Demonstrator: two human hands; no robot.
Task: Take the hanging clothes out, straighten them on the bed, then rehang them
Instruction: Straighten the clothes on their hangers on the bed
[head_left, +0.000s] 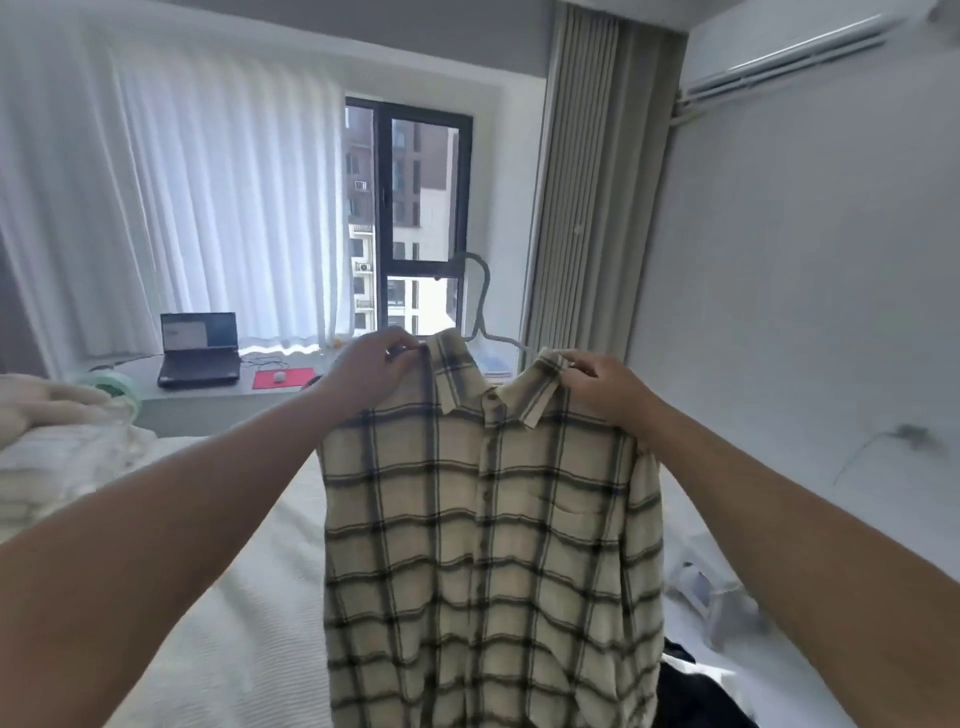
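Observation:
A cream plaid shirt (488, 540) with dark stripes hangs in front of me, buttoned, on a pale grey hanger (480, 301) whose hook rises above the collar. My left hand (371, 371) pinches the shirt's left shoulder beside the collar. My right hand (605, 387) pinches the right collar tip and shoulder. The shirt hangs over the white bed (239, 597), its hem out of view below.
A pile of cream bedding (57, 436) lies at the left of the bed. A laptop (200, 351) and red mouse pad (283, 378) sit on the window ledge. Dark clothing (696, 691) lies at the lower right. A wall (805, 312) stands to the right.

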